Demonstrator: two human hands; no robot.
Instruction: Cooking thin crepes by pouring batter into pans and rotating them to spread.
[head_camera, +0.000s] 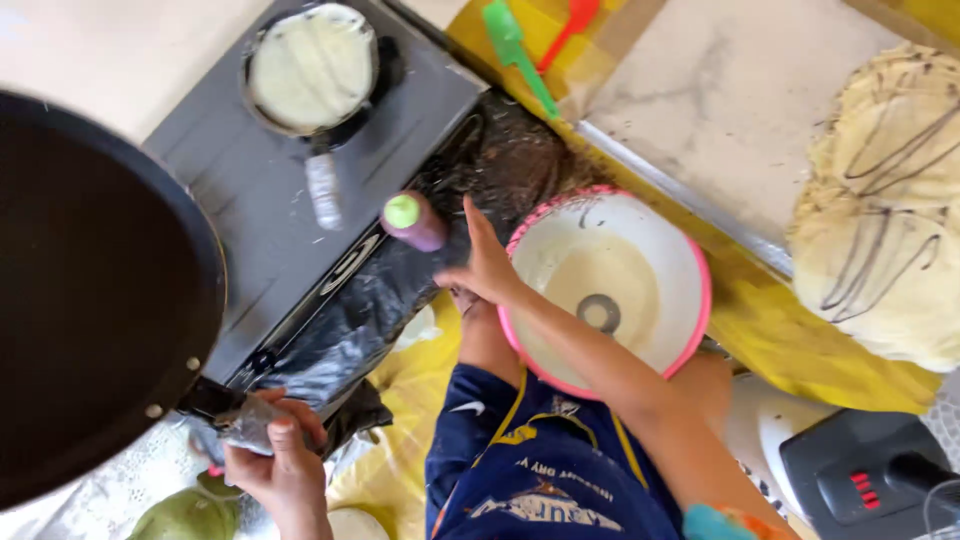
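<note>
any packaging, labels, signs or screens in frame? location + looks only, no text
Printed marking on the stove front: curved pale lines on dark grey, beside the purple bottle.
Red indicator panel: small red bars on a dark appliance, bottom right.
Foil wrap: crinkled silver round the pan handle, gripped by the left hand.
No packages or signs.

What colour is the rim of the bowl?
Pink; the bowl is white inside. Head view shows it.

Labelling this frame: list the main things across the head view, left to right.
Large dark pan → left hand on its wrapped handle → small pan of batter → purple bottle → right hand → pink-rimmed bowl → stack of crepes.
</note>
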